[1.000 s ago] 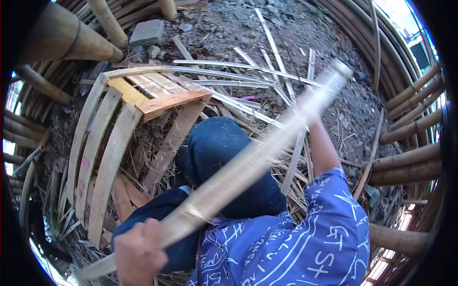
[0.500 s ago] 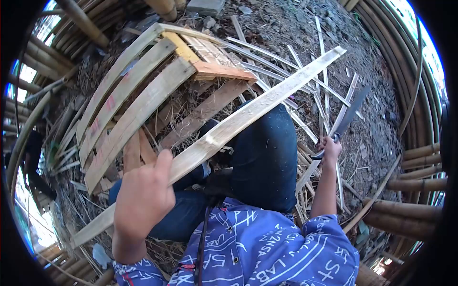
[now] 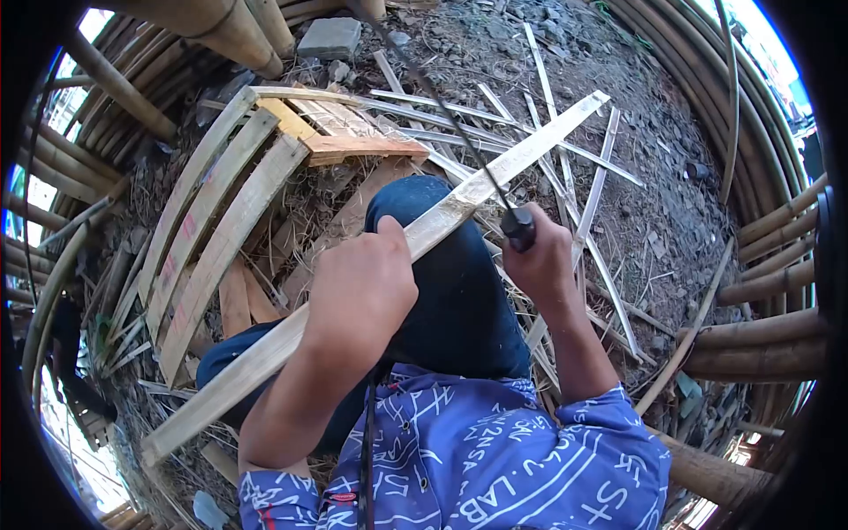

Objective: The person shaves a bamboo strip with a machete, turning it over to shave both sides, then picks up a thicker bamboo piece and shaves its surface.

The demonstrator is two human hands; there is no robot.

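Note:
My left hand (image 3: 360, 287) is closed around a long, pale split bamboo slat (image 3: 534, 152), which runs diagonally from lower left to upper right across my knee. A rough notch-like node shows on the slat just beyond my fist. In my right hand (image 3: 549, 261) is a machete (image 3: 518, 228), gripped by its black handle. Its thin dark blade appears almost edge-on, crossing over the slat in this view and pointing up and away to the left. My bent knee (image 3: 455, 291) in dark trousers lies under the slat.
A wooden crate (image 3: 231, 216) with wide slats sits on the ground at left. Several thin bamboo strips (image 3: 603, 163) lie scattered ahead and to the right. A grey block (image 3: 329, 38) rests at the back. Bamboo poles (image 3: 760, 344) wall both sides.
My right hand has brought the machete from the far right in to the slat, its blade now raised. My left hand has slid or shifted right and farther up with the slat.

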